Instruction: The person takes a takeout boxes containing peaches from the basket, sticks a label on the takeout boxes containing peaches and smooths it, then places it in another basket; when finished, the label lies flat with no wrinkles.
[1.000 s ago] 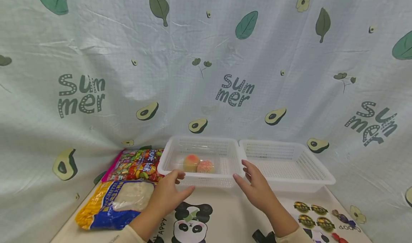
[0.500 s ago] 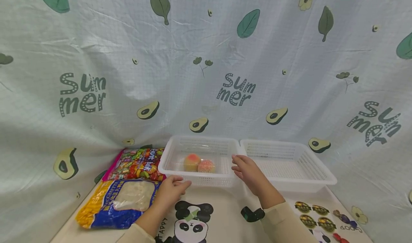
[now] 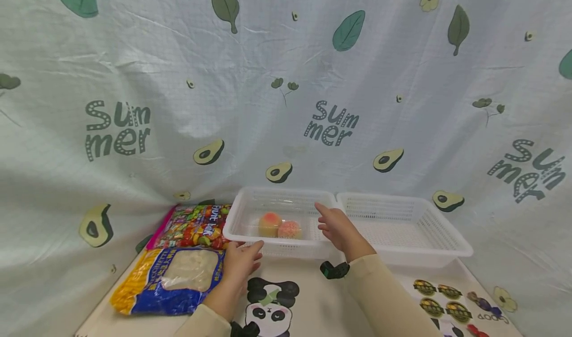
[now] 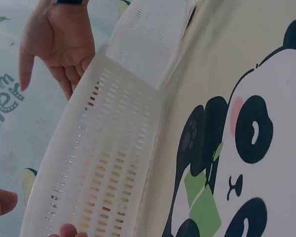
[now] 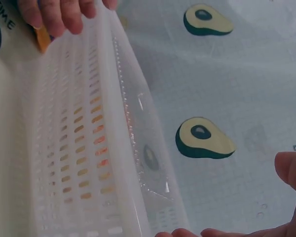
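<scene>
left hand, fingers loosely parted and grasping nothing, lies by the near left corner of the left basket; right hand, likewise unclasped, is above its right end. two fruits sit inside, the right basket adjoining.

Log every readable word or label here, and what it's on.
"Summer", three times: backdrop sheet.
"Fruit": pink-edged bag; its second word is unclear.
"TIME": tabletop.
Blue-and-yellow bag: lettering too blurred.
Round badges and the word near them, lower right: too small or unclear.
</scene>
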`<control>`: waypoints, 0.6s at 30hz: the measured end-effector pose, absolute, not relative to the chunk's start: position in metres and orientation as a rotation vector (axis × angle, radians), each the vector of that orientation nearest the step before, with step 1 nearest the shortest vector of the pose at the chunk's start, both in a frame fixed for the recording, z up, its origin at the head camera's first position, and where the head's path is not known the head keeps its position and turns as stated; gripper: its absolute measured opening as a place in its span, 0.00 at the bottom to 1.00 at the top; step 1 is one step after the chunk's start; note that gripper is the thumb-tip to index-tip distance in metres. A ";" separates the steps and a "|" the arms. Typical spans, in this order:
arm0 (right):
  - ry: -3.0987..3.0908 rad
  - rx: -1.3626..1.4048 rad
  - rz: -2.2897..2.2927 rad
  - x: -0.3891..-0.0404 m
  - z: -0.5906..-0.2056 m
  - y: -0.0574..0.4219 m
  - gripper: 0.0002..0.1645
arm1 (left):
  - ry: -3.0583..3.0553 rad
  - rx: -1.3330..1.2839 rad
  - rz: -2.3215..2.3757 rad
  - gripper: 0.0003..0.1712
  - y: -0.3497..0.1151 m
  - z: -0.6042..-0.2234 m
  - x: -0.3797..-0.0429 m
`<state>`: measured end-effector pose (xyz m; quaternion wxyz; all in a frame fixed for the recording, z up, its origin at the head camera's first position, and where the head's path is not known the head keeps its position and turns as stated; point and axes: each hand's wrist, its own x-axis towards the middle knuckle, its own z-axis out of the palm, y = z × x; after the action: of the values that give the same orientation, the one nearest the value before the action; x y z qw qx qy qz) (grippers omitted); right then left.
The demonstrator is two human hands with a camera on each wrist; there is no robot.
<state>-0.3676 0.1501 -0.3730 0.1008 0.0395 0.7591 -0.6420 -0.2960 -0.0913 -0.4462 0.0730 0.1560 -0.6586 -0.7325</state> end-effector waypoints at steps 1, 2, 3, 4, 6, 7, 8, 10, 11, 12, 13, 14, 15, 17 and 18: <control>2.246 0.139 -1.887 -0.370 -0.374 0.149 0.57 | -1.960 0.480 -2.205 0.39 -0.090 -0.447 -0.297; 2.248 0.159 -1.879 -0.373 -0.375 0.148 0.57 | -1.944 0.486 -2.211 0.39 -0.089 -0.447 -0.297; 2.251 0.175 -1.868 -0.375 -0.375 0.148 0.57 | -1.929 0.491 -2.213 0.39 -0.088 -0.448 -0.297; 2.254 0.198 -1.858 -0.377 -0.376 0.147 0.57 | -1.918 0.494 -2.213 0.39 -0.087 -0.448 -0.298; 2.261 0.243 -1.833 -0.382 -0.378 0.146 0.57 | -1.891 0.494 -2.215 0.38 -0.086 -0.449 -0.298; 2.262 0.263 -1.823 -0.385 -0.379 0.146 0.57 | -1.874 0.491 -2.215 0.38 -0.085 -0.449 -0.298; 2.261 0.283 -1.815 -0.387 -0.379 0.145 0.57 | -1.857 0.489 -2.213 0.38 -0.085 -0.449 -0.299; 2.266 0.320 -1.791 -0.393 -0.381 0.143 0.56 | -1.822 0.488 -2.211 0.38 -0.084 -0.449 -0.299; 2.268 0.334 -1.781 -0.395 -0.381 0.142 0.56 | -1.806 0.487 -2.210 0.38 -0.083 -0.449 -0.300; 2.264 0.347 -1.777 -0.397 -0.381 0.140 0.55 | -1.791 0.485 -2.209 0.39 -0.083 -0.449 -0.300; 2.261 0.353 -1.770 -0.399 -0.381 0.139 0.55 | -1.782 0.483 -2.207 0.39 -0.083 -0.449 -0.301; 2.253 0.355 -1.769 -0.400 -0.381 0.137 0.55 | -1.777 0.485 -2.203 0.39 -0.083 -0.449 -0.301; 2.248 0.354 -1.764 -0.401 -0.382 0.135 0.54 | -1.773 0.487 -2.199 0.40 -0.083 -0.450 -0.302; 2.230 0.349 -1.767 -0.402 -0.382 0.132 0.54 | -1.769 0.494 -2.183 0.39 -0.083 -0.451 -0.303; 2.227 0.340 -1.767 -0.403 -0.383 0.131 0.54 | -1.765 0.497 -2.176 0.39 -0.083 -0.451 -0.303</control>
<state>-0.4031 0.1308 -0.3829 0.1389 0.1175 0.7704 -0.6111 -0.3034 -0.0832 -0.4513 0.1477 0.1728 -0.6134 -0.7563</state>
